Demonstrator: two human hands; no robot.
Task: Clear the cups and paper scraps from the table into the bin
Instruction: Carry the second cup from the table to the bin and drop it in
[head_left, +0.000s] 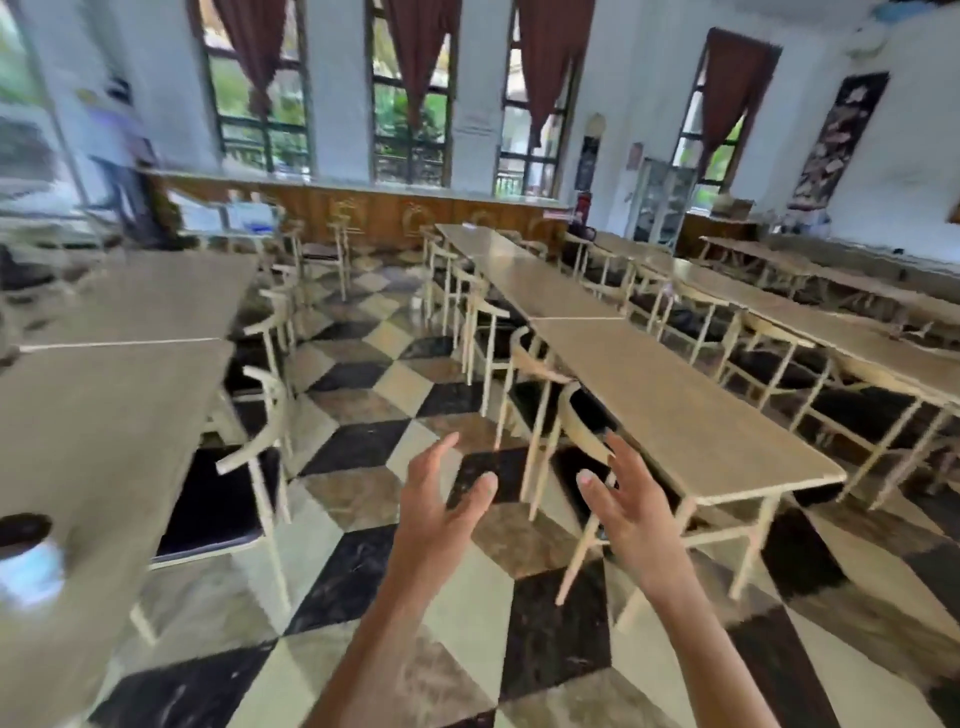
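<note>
Both hands hang empty over the checkered floor (358, 447) at lower centre, the left hand (436, 512) and right hand (631, 512) with fingers spread. A blurred cup (26, 558) stands on the table (104, 415) at the lower left edge.

Aisle: the checkered floor (363, 447) runs open between the two rows of furniture.
Left side: a long tabletop (104, 415) with chairs (260, 415) pushed under its edge; a blurred cup (26, 556) stands near its near corner.
Right side: another tabletop (675, 410), chair backs (576, 405) jutting toward the aisle.
Far end: a wooden counter (389, 208) closes the aisle.
</note>
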